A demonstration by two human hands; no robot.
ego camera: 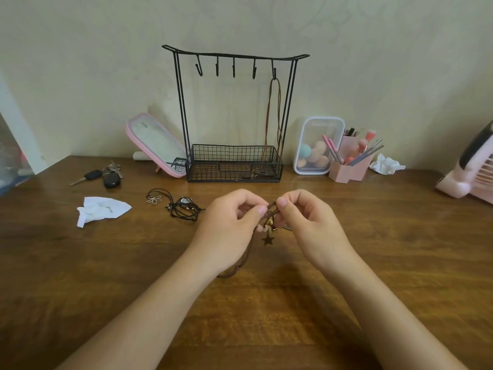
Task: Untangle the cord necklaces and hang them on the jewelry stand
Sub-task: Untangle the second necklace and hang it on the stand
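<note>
One brown necklace [279, 108] hangs on the jewelry stand [234, 55], the left hand [232, 222] and right hand [309, 220] both pinch a knotted star necklace [268, 239] over the bench [266, 316], and a black tangle [184, 208] waits nearby, not yet done.

Single head view, facing forward and down, table [346, 263] near
</note>
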